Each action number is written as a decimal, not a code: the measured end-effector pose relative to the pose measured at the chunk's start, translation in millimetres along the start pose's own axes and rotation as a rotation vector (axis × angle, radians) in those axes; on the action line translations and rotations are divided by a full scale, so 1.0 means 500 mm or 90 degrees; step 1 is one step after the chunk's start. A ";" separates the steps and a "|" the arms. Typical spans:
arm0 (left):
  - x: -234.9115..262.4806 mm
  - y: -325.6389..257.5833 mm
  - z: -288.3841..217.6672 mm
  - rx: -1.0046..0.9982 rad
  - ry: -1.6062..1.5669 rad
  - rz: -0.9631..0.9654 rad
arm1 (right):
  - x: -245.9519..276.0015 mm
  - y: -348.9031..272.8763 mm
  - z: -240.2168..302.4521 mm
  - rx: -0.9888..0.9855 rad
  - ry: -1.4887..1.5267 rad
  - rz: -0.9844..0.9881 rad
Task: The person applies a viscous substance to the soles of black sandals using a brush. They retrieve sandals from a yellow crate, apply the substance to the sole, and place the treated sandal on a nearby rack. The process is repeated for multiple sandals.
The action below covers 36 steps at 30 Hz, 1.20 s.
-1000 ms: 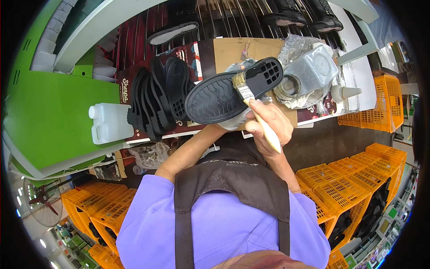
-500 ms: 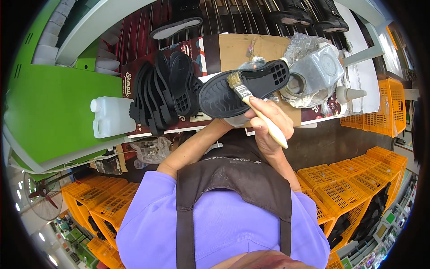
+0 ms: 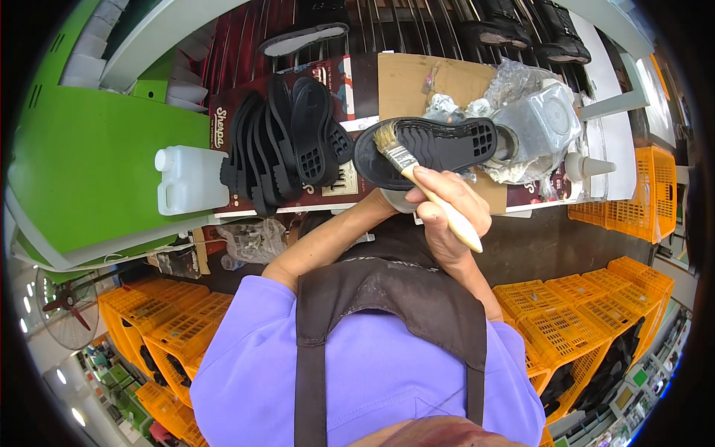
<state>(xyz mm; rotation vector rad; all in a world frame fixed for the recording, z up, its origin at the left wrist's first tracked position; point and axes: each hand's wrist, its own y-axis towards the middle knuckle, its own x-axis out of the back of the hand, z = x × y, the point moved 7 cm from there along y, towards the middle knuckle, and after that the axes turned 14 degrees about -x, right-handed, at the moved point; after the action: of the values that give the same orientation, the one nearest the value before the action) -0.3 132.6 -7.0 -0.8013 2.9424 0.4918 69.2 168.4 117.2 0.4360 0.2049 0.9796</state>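
A black shoe sole (image 3: 439, 143) lies level above the worktable, its inner side up and its grid of square hollows to the right. From beneath, my left hand (image 3: 400, 200) supports it; only a whitish covering near the wrist shows, and the fingers are hidden under the sole. My right hand (image 3: 456, 208) grips the pale handle of a flat paintbrush (image 3: 402, 160). The bristles touch the sole's broad left end, where the surface looks wet. Left of it, several more black soles (image 3: 279, 149) stand and lean in a row.
A clear square plastic container (image 3: 540, 119) lies tilted among crumpled plastic at the right, beside a nozzle-tipped bottle (image 3: 588, 166). A white jug (image 3: 190, 182) stands left. Black shoes (image 3: 305, 37) rest on a rack behind. Orange crates (image 3: 573, 328) are stacked on both sides.
The sole has tipped flatter and shifted slightly right and down in view. The bristles have moved toward the sole's left end. Fingertips at the sole's far edge are now hidden.
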 end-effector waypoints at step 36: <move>-0.037 -0.028 -0.082 -0.033 0.133 0.381 | 0.038 0.093 -0.036 -0.116 -0.054 0.268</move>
<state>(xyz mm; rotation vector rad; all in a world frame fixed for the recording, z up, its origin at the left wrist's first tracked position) 24.0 117.2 30.2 0.0574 3.3513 0.5347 37.9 211.4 122.3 0.3579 -0.0580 1.3767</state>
